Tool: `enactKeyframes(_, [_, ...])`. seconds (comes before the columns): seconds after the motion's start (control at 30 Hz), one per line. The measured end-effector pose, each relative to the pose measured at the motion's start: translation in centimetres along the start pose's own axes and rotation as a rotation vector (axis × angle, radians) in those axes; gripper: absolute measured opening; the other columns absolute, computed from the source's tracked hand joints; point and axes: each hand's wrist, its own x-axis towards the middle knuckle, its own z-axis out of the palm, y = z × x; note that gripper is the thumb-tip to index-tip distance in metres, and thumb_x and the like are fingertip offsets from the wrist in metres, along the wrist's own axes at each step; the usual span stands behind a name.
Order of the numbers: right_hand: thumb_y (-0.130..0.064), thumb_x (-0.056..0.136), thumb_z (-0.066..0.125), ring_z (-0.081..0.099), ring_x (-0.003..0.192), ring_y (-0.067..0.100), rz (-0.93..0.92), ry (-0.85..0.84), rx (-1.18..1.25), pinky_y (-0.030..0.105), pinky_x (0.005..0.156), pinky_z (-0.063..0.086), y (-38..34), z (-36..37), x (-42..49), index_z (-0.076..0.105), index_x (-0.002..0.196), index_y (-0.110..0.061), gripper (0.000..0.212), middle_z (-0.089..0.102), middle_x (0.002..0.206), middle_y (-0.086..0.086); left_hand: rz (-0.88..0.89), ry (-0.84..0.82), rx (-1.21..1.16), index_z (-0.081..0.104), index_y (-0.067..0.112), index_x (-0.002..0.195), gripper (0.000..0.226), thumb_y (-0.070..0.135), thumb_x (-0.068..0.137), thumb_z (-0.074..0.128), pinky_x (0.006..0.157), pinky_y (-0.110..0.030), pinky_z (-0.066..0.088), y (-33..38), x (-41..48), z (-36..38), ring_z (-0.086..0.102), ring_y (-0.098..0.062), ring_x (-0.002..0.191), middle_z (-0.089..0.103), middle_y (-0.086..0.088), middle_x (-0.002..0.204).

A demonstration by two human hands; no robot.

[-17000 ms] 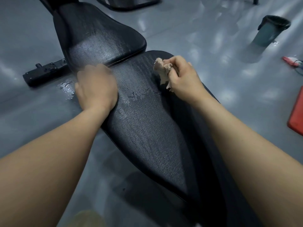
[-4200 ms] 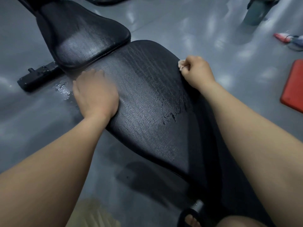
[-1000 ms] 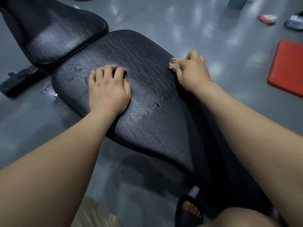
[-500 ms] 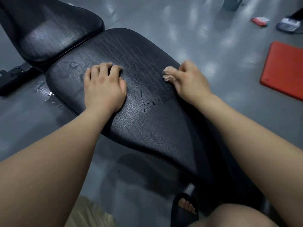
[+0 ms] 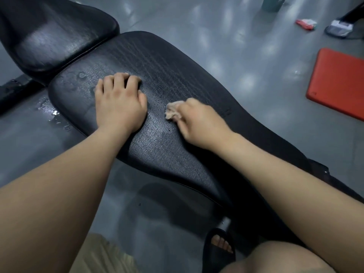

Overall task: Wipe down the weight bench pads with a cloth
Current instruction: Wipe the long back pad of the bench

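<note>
A long black back pad [image 5: 177, 75] of the weight bench runs across the view, its surface wet and streaked. Beyond it, at the upper left, sits the black seat pad [image 5: 55, 36]. My right hand [image 5: 199, 123] grips a small crumpled beige cloth [image 5: 173, 110] and presses it on the middle of the back pad. My left hand [image 5: 120, 103] rests palm-down on the pad just left of the cloth, fingertips bent onto the surface and holding nothing.
Grey glossy floor [image 5: 246, 46] surrounds the bench, with a water puddle [image 5: 53, 113] at the left. A red mat [image 5: 338, 81] lies at the right. A red-and-white wrapper [image 5: 306, 23] and a shoe [image 5: 339, 29] lie far right. My sandalled foot [image 5: 220, 247] stands under the bench.
My right hand has dragged the cloth from the pad's right edge toward the middle, closer to my left hand. The wet outline there is wiped away. My left hand stayed put.
</note>
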Motion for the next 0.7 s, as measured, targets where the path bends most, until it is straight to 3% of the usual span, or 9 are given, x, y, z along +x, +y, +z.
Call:
enactKeyframes(0.1, [-0.035,0.100,0.050,0.062,0.079,0.038,-0.090,-0.053,-0.075,0.045,0.068,0.054,-0.1,0.2,-0.2,0.061,0.121,-0.012,0.034,0.055,0.107,0.010,-0.001,0.002,0.002,0.058,0.025,0.129,0.039,0.039,0.097,0.040,0.118,-0.052,0.025,0.0,0.0,0.0,0.043,-0.036,0.126,0.053,-0.009,0.136])
enactKeyframes(0.17, [-0.038,0.100,0.045,0.064,0.080,0.038,-0.045,-0.026,-0.081,0.046,0.070,0.056,1.7,-0.2,0.2,0.061,0.124,-0.016,0.037,0.055,0.108,0.009,-0.004,-0.001,0.000,0.058,0.025,0.129,0.039,0.039,0.097,0.040,0.118,-0.052,0.024,0.0,0.0,0.0,0.043,-0.036,0.126,0.053,-0.009,0.136])
enactKeyframes(0.27, [-0.032,0.100,0.044,0.065,0.094,0.040,0.139,0.070,-0.102,0.045,0.083,0.055,6.1,-1.1,0.4,0.060,0.135,-0.029,0.039,0.060,0.113,0.010,-0.003,0.006,-0.002,0.059,0.025,0.129,0.039,0.038,0.097,0.041,0.118,-0.051,0.024,0.0,0.0,0.0,0.043,-0.037,0.126,0.053,-0.009,0.136])
enactKeyframes(0.37, [-0.028,0.102,0.044,0.061,0.105,0.044,0.435,0.084,-0.165,0.045,0.089,0.048,10.6,-1.8,0.6,0.063,0.130,-0.018,0.035,0.060,0.115,0.020,-0.002,0.011,-0.006,0.059,0.024,0.128,0.038,0.038,0.097,0.041,0.118,-0.052,0.025,0.0,0.0,0.0,0.043,-0.037,0.126,0.054,-0.010,0.135])
enactKeyframes(0.43, [-0.024,0.100,0.045,0.060,0.105,0.045,0.484,0.072,-0.162,0.044,0.090,0.047,10.9,-1.8,0.8,0.065,0.126,-0.014,0.033,0.060,0.117,0.021,-0.003,0.012,-0.004,0.059,0.024,0.128,0.038,0.038,0.097,0.041,0.117,-0.052,0.025,0.0,0.0,0.0,0.044,-0.037,0.125,0.054,-0.010,0.135])
enactKeyframes(0.53, [-0.017,0.098,0.046,0.061,0.104,0.042,0.336,0.064,-0.096,0.043,0.092,0.048,7.7,-1.3,0.9,0.065,0.128,-0.016,0.035,0.061,0.121,0.016,-0.002,0.013,-0.001,0.059,0.024,0.128,0.039,0.038,0.096,0.041,0.117,-0.052,0.025,0.0,0.0,0.0,0.044,-0.037,0.125,0.054,-0.010,0.134])
enactKeyframes(0.7, [-0.021,0.098,0.047,0.064,0.085,0.040,0.034,-0.019,-0.066,0.043,0.077,0.051,1.9,-0.5,0.2,0.062,0.125,-0.014,0.031,0.056,0.114,0.010,0.001,0.010,0.002,0.059,0.024,0.128,0.039,0.038,0.096,0.041,0.117,-0.053,0.026,0.1,0.0,0.0,0.044,-0.037,0.124,0.054,-0.010,0.133])
